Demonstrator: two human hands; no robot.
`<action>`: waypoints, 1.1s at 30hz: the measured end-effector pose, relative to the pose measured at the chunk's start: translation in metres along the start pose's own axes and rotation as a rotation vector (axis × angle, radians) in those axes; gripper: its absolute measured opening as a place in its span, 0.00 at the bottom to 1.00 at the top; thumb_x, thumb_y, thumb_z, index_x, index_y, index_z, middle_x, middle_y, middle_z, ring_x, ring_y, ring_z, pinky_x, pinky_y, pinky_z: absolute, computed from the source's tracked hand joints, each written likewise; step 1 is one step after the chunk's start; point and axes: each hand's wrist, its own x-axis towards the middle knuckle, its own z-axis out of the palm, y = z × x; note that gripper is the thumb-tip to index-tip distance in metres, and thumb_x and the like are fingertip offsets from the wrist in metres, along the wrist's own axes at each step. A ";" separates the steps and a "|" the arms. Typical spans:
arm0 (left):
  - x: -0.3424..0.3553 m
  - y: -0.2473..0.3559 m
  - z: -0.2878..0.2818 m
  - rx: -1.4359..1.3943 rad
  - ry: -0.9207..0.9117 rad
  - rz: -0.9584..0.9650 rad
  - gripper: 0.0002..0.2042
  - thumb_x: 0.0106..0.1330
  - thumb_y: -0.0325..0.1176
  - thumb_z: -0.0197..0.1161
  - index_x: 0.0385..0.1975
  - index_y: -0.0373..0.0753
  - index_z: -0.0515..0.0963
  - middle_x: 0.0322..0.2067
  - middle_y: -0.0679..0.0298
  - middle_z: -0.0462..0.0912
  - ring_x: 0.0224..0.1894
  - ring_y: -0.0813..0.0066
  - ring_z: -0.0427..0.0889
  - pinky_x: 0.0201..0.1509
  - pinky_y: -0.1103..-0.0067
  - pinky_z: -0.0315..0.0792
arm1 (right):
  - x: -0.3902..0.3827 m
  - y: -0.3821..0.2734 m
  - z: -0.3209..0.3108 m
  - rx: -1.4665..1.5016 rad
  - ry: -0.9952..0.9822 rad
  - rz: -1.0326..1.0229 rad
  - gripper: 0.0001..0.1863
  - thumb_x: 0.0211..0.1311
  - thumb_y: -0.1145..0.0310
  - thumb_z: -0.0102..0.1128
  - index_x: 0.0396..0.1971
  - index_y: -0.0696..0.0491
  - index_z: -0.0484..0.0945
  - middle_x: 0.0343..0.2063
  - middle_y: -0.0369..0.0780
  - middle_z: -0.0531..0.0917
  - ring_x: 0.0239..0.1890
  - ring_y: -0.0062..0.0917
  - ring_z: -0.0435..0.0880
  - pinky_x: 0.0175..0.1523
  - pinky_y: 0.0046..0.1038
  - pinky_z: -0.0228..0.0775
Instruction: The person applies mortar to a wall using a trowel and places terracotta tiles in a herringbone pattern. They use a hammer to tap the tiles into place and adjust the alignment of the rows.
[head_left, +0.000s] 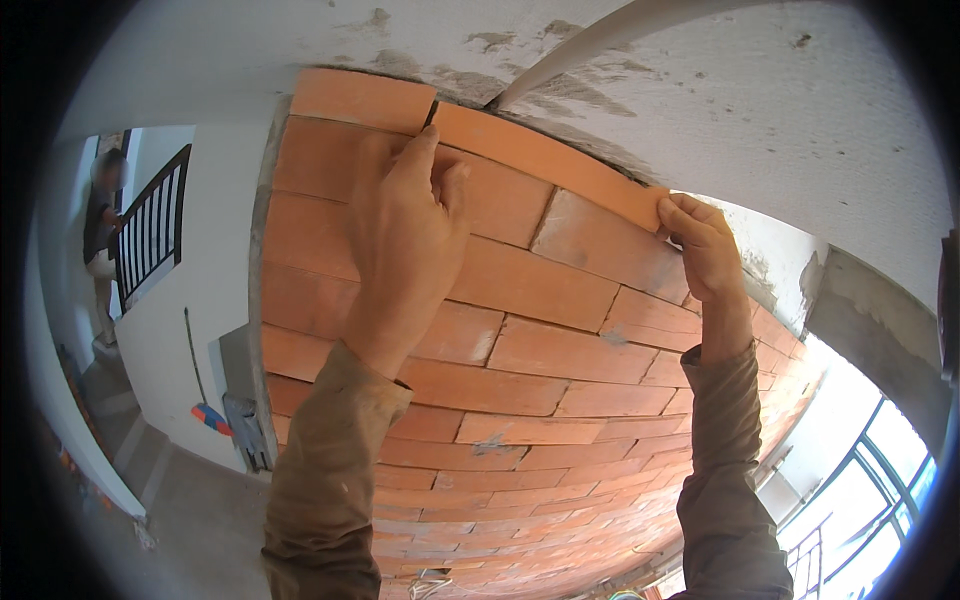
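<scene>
A narrow orange brick tile (545, 152) lies along the top of the brick-faced wall (540, 280), just under the ceiling. My right hand (708, 245) pinches its right end between thumb and fingers. At the tile's left end, my left hand (405, 235) is raised with thumb and forefinger apart, a fingertip touching beside the dark joint. The left hand's other fingers are blurred and partly hidden behind it. Across that joint sits another orange tile (360, 98) in the top row.
A grey pipe (570, 58) comes down from the ceiling (720, 110) near the tile. At the left, a person (103, 220) stands by a black stair railing (152, 228). A long-handled tool (195, 365) leans against the white wall. Bright windows (870, 490) are at the lower right.
</scene>
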 end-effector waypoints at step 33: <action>-0.116 0.047 -0.056 -0.728 -0.073 -0.473 0.09 0.65 0.20 0.66 0.43 0.27 0.80 0.34 0.55 0.85 0.36 0.73 0.85 0.39 0.81 0.80 | -0.168 0.067 0.009 -0.075 0.336 -0.327 0.14 0.72 0.63 0.59 0.44 0.59 0.76 0.39 0.35 0.80 0.41 0.17 0.74 0.51 0.23 0.65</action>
